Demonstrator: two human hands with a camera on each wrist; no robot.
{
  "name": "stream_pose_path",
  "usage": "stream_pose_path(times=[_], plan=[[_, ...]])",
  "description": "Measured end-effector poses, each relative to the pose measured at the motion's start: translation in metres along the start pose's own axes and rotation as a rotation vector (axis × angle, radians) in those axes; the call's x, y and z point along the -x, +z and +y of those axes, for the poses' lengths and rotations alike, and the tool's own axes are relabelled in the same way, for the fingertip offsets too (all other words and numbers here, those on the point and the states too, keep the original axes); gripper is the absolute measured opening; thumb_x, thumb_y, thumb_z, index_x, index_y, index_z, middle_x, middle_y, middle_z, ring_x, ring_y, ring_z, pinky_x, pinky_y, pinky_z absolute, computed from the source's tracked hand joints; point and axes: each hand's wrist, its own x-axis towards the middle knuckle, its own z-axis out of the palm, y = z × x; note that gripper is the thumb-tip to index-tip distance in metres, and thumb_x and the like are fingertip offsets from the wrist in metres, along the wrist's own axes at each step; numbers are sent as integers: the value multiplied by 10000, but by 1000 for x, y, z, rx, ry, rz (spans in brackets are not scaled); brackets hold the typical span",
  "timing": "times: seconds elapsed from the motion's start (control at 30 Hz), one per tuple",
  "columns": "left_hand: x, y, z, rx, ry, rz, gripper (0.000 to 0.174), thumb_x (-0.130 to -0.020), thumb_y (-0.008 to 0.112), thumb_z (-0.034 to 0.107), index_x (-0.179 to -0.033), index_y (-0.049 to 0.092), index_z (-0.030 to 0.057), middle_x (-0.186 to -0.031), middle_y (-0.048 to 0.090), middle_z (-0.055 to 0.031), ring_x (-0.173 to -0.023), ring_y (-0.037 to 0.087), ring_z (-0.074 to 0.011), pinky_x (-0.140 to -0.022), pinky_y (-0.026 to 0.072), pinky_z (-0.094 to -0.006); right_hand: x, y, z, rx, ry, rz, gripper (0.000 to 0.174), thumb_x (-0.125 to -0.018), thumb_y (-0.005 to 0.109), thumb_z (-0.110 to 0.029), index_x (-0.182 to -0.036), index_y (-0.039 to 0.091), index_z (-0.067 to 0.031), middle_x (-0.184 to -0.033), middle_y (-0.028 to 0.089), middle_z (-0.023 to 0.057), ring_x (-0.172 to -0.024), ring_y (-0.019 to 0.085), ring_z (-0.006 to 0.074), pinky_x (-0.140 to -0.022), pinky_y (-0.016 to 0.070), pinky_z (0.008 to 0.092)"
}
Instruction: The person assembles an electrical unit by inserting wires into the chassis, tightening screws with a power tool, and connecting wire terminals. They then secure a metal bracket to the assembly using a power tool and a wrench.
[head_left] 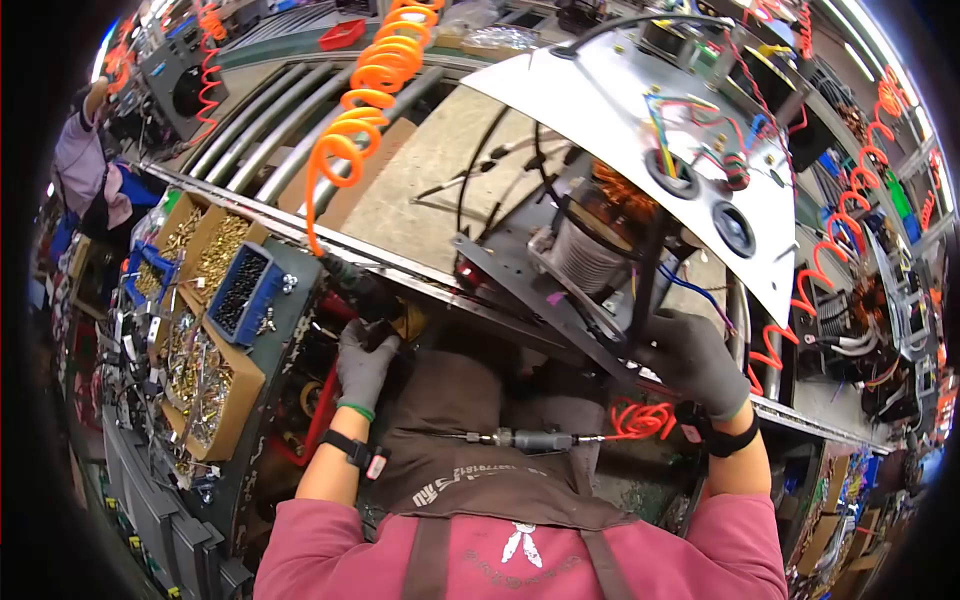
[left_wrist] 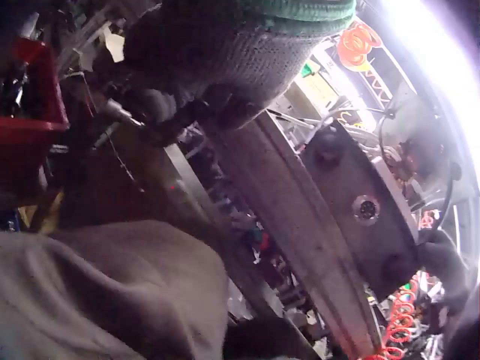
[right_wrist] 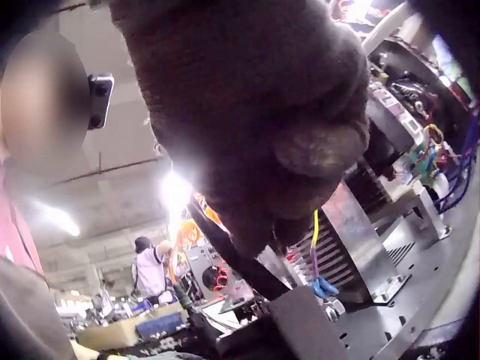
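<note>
My gloved left hand grips the lower end of a dark air screwdriver, just below the bench's near edge. The tool hangs from an orange coiled hose. In the left wrist view, a metal shank shows beside the glove. My gloved right hand has its fingers curled at a black strip by the front corner of a metal chassis. A finned coil unit with copper windings sits in the chassis. Above it leans a white panel with wires and round grommets.
Cardboard boxes of brass fittings and a blue bin of black screws stand at the left. A roller conveyor runs behind. An inline tool on a red coiled hose lies across the lap. Another person stands far left.
</note>
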Motion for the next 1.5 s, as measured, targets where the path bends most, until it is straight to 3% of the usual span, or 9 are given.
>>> stream_pose_path(times=[0.17,0.43,0.63,0.83,0.97,1.03,1.2,1.3,1.5], plan=[[-34,22,-19,-96,28,-47,757,-667,824,263,-1278,498,-41,-1221,597,-185,-1107,593,-294,-946,460,-359,0,-8,-9,-10,16,-46,195,-749,678,-110,-940,711,-92,-744,642,130,-690,631,321,-617,485,400],[-59,39,1,142,-50,-185,386,-679,752,129,-1007,641,-40,-983,689,-114,-871,649,-208,-783,507,-347,15,12,-25,-17,113,172,267,-781,678,-156,-1047,679,-139,-911,643,119,-754,638,334,-645,503,402],[-59,33,-2,221,-75,-244,363,-697,747,86,-1007,623,-59,-981,666,-96,-850,627,-209,-789,498,-343,15,-4,-53,247,151,-61,380,-847,646,-291,-1216,598,-215,-905,609,92,-754,624,314,-655,500,427],[-35,28,29,397,38,-230,228,-734,696,31,-949,624,6,-851,625,-27,-754,579,-145,-719,469,-290,-55,59,-76,-21,-97,254,186,-861,567,-169,-1001,596,-51,-921,624,151,-808,630,350,-701,508,450],[-26,17,44,422,14,-184,166,-767,686,18,-925,636,16,-888,627,-8,-786,573,-112,-736,464,-270,-58,56,-90,-74,-20,229,214,-869,564,-165,-1030,570,-24,-945,621,177,-863,622,371,-733,505,469],[-11,3,79,452,108,-82,137,-796,686,26,-925,641,13,-909,627,-3,-810,566,-97,-753,458,-256,-41,55,-77,-122,-206,357,321,-864,604,-184,-1128,545,-12,-1023,620,209,-938,614,382,-786,509,454],[45,-39,138,542,102,-338,404,-832,674,27,-1192,495,-8,-1003,620,-58,-913,617,-154,-761,530,-287,0,30,-66,-159,-99,205,485,-820,681,-201,-1250,526,-41,-1117,606,210,-943,610,391,-764,512,428],[77,-18,177,645,381,-888,573,-779,778,89,-1253,456,53,-1076,643,-166,-980,636,-219,-804,545,-343,10,9,-89,-97,-82,180,424,-821,680,-200,-1210,554,-87,-1035,627,169,-893,619,368,-707,509,419],[138,24,222,530,582,-1176,542,-793,783,223,-1209,492,31,-978,678,-98,-888,645,-164,-786,516,-311,100,-68,-141,153,-365,-29,334,-803,623,-189,-1134,596,-147,-932,657,75,-710,641,261,-537,505,370]])
